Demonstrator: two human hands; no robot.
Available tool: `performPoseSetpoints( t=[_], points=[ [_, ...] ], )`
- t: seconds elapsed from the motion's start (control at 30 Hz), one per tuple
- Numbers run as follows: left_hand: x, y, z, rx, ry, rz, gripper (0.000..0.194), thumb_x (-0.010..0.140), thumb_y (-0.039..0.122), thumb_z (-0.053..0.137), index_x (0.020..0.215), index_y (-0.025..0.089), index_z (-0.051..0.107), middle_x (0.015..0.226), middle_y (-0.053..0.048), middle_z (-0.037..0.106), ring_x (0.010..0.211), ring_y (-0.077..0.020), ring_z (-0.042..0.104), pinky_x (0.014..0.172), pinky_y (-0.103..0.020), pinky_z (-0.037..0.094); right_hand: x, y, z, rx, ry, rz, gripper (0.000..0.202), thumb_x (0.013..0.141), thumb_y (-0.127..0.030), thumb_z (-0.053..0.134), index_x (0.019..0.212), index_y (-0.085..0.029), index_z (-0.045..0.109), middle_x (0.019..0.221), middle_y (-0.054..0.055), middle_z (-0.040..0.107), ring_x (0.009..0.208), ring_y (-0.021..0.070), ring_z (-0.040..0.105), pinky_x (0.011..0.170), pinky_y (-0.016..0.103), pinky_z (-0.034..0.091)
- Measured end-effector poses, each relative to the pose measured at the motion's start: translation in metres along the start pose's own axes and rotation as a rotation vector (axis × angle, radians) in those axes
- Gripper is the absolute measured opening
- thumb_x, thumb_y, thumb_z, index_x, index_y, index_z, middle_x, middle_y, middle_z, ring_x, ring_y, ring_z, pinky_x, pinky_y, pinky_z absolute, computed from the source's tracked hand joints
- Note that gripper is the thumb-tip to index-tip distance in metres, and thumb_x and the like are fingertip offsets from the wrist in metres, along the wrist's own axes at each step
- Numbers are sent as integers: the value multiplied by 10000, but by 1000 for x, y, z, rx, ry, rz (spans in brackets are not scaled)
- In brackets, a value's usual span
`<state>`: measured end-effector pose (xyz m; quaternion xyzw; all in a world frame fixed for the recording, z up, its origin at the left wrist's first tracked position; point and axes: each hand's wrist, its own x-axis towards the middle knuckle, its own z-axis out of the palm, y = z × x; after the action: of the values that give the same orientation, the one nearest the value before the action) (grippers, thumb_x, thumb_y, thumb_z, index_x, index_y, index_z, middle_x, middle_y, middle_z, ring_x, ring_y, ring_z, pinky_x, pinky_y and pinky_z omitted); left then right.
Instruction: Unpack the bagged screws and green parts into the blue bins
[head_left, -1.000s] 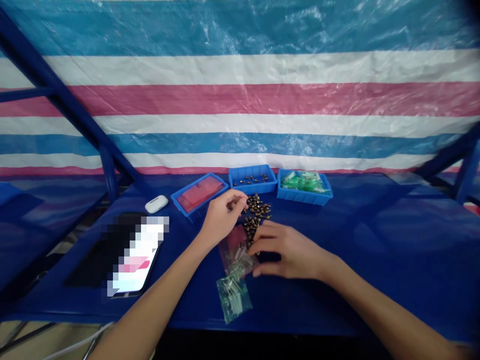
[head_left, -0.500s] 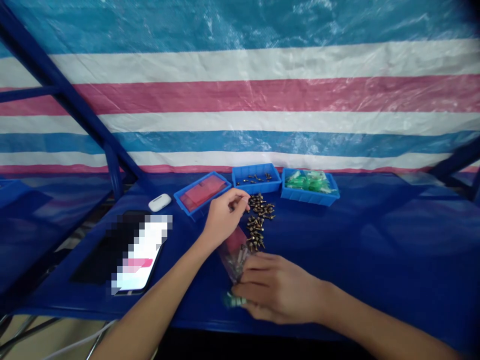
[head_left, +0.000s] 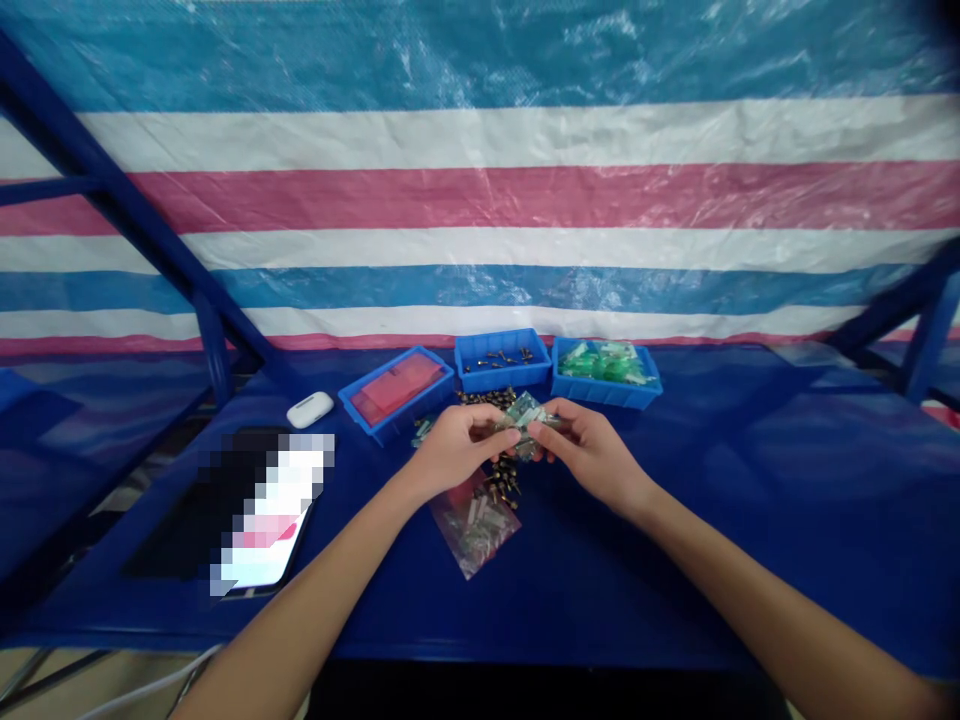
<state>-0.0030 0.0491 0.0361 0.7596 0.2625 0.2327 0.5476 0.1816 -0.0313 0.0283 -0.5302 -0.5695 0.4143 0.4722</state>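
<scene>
Over the pile of brass-coloured screws [head_left: 504, 485], both hands meet at a small clear plastic packet [head_left: 525, 408] with greenish and white bits inside. My left hand [head_left: 457, 445] pinches its left side between thumb and fingers. On the opposite side, my right hand [head_left: 596, 450] grips it the same way, the thumbs nearly touching. Just below lies a larger clear bag [head_left: 480, 525] with a reddish upper part and small whitish pieces in it. Partly behind my left hand, a small greenish packet [head_left: 421, 432] rests on the blue table [head_left: 712, 500].
Three blue bins stand at the back: one with red plastic bags [head_left: 397, 388], a middle bin [head_left: 502, 372] with a few screws, and a right bin [head_left: 611, 390] of green packets. At left are a white earbud case [head_left: 310, 409] and a phone [head_left: 277, 530].
My right hand has moved up and away from the larger bag, bringing the small packet over the screws. My left hand has closed on the packet's other side. The larger bag now lies uncovered.
</scene>
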Motion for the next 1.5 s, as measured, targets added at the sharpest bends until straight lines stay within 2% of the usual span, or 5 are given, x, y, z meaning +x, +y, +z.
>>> performPoseSetpoints(
  t=[0.33, 0.87, 1.2, 1.37, 1.5],
  points=[
    [1, 0, -7, 200, 136, 27, 242, 848, 392, 625, 850, 158, 685, 791, -25, 686, 713, -152, 607, 649, -251, 435, 3, -1, -9, -74, -147, -14, 188, 883, -371, 595, 895, -183, 593, 753, -6, 595, 657, 123, 562, 611, 248, 455],
    [-3, -19, -24, 1261, 531, 300, 298, 987, 326, 401, 1080, 185, 646, 917, -85, 683, 957, -251, 561, 757, -334, 440, 79, -26, -80, -973, 504, 12, 85, 759, -245, 617, 723, -171, 636, 687, 56, 676, 665, 189, 625, 600, 284, 395],
    [-4, -21, -27, 1321, 624, 250, 340, 989, 322, 381, 892, 184, 677, 798, -89, 644, 908, -256, 553, 689, -326, 424, 111, -20, -68, -1177, 351, 127, 168, 756, -264, 652, 630, -153, 663, 627, 116, 627, 638, 220, 570, 573, 318, 327],
    [-5, -16, -27, 1266, 536, 167, 354, 999, 340, 344, 966, 203, 669, 888, -81, 638, 905, -237, 587, 609, -290, 426, 75, -26, -47, -1178, 583, -205, 313, 876, -451, 577, 978, -166, 655, 928, 130, 647, 830, 242, 580, 669, 322, 389],
    [-7, -12, -27, 1221, 501, 103, 344, 1000, 362, 335, 1039, 238, 654, 980, -68, 614, 868, -216, 616, 554, -267, 422, 32, -22, -9, -788, -82, -362, 282, 911, -456, 553, 895, -201, 671, 806, 36, 639, 726, 158, 569, 683, 275, 420]
  ],
)
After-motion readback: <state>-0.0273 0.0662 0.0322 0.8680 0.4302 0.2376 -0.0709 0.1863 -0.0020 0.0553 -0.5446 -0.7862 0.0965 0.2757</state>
